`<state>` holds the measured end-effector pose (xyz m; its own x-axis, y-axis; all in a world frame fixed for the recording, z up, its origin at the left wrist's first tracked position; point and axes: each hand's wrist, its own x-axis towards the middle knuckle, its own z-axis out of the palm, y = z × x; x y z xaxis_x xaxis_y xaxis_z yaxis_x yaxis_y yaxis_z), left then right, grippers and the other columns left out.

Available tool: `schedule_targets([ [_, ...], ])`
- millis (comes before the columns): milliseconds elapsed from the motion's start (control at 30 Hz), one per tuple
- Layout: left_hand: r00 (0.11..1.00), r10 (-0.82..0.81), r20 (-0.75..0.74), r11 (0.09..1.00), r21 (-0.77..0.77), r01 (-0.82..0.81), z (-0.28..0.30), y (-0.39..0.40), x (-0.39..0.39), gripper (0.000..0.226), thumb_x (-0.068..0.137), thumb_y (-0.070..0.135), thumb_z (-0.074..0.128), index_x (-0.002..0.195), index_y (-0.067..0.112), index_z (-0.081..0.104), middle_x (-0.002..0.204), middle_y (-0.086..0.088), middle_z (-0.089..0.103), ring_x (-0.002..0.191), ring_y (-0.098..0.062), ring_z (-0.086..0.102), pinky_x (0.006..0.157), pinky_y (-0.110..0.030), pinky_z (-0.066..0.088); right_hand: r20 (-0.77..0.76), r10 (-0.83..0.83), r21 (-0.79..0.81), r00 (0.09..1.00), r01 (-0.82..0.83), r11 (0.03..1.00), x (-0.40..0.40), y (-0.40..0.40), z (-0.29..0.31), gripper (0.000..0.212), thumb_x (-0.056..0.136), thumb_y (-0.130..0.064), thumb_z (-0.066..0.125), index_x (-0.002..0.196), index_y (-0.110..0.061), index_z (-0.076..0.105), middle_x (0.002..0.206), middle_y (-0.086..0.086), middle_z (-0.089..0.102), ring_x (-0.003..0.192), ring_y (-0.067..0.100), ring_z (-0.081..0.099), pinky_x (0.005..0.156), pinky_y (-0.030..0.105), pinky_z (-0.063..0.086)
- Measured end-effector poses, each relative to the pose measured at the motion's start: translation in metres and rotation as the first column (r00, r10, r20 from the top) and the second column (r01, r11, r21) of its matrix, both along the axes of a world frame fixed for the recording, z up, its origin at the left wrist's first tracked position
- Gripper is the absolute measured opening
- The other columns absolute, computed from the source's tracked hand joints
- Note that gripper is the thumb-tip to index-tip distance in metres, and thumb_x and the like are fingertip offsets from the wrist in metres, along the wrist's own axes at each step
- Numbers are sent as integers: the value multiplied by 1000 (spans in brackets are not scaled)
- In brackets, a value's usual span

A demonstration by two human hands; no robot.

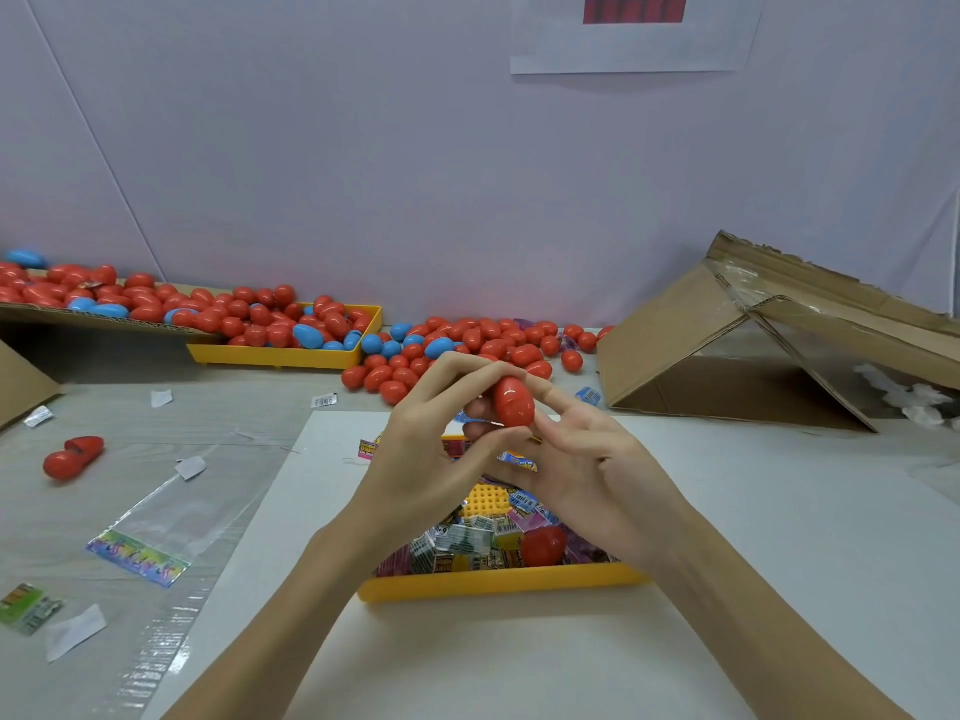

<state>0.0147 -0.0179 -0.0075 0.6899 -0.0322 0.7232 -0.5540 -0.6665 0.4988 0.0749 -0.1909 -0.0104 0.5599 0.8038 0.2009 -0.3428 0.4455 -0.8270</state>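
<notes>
White table (753, 511), lilac wall (363, 174); red egg (514, 403) held above.

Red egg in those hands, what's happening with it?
A person's left hand and right hand hold one red egg in their fingers, just above a yellow tray full of little printed packets. A second egg lies in that tray. Heaps of red and blue eggs sit at the back of the table.

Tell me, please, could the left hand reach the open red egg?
Probably: only flat plastic film lies between left hand and open red egg, though it now grips a closed red egg.
</notes>
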Motion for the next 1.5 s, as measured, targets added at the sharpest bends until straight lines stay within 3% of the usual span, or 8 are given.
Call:
schedule_targets([
  [167,974,-101,-201,980,-190,62,2,7,1,49,94,14,74,140,18,59,125,3,67,118,-18,66,98,-28,54,202,-287,-188,936,324,927,5,4,-5,32,106,-10,52,138,-12,55,123,16,74,116,32,71,93,39,60],
  [233,957,-124,-262,934,-356,24,4,13,2,48,95,10,72,139,22,59,120,0,71,109,-17,72,94,-29,58,560,-446,-238,698,651,721,9,2,-13,23,106,-8,55,125,-18,61,106,1,78,100,17,75,84,30,60],
  [333,933,-132,-335,834,-546,-78,3,20,5,48,94,1,70,134,26,62,114,-8,72,96,-19,77,88,-29,61,933,-197,-170,302,851,497,18,-5,-24,18,100,-14,66,113,-24,73,103,-10,72,95,6,65,81,20,50],
  [533,866,-67,-496,830,-509,-227,-8,24,11,50,96,13,71,138,37,61,119,2,67,95,-9,74,86,-22,58,965,216,-219,146,904,368,20,1,-33,28,97,-43,67,119,-30,78,117,-9,68,108,16,46,94,31,42],
  [900,831,-251,-496,753,-640,-154,-10,21,12,31,110,19,45,120,28,73,102,-15,70,81,-21,73,75,-25,59,977,107,-213,186,902,375,17,4,-34,29,92,-35,76,120,-29,71,110,-13,68,108,14,49,97,33,42],
  [1100,821,-280,-497,723,-672,-160,-7,19,13,28,108,26,49,116,26,76,101,-14,71,78,-21,72,70,-23,58,971,-3,-216,237,891,400,19,3,-31,3,92,-26,77,94,-25,75,88,-16,67,96,12,55,88,36,47],
  [1400,832,-157,-533,855,-494,-155,-8,18,6,26,92,35,75,116,44,73,94,5,74,79,-15,72,73,-18,57,990,8,-137,144,916,376,19,3,-32,19,101,-29,65,110,-24,82,99,-1,74,97,23,51,85,38,44],
  [1500,842,-58,-537,915,-366,-171,-10,18,5,33,92,28,76,118,47,68,97,-1,74,86,-24,70,78,-30,62,988,-17,-134,150,921,366,19,2,-31,18,101,-26,66,106,-21,82,92,0,73,93,24,55,83,40,47],
])
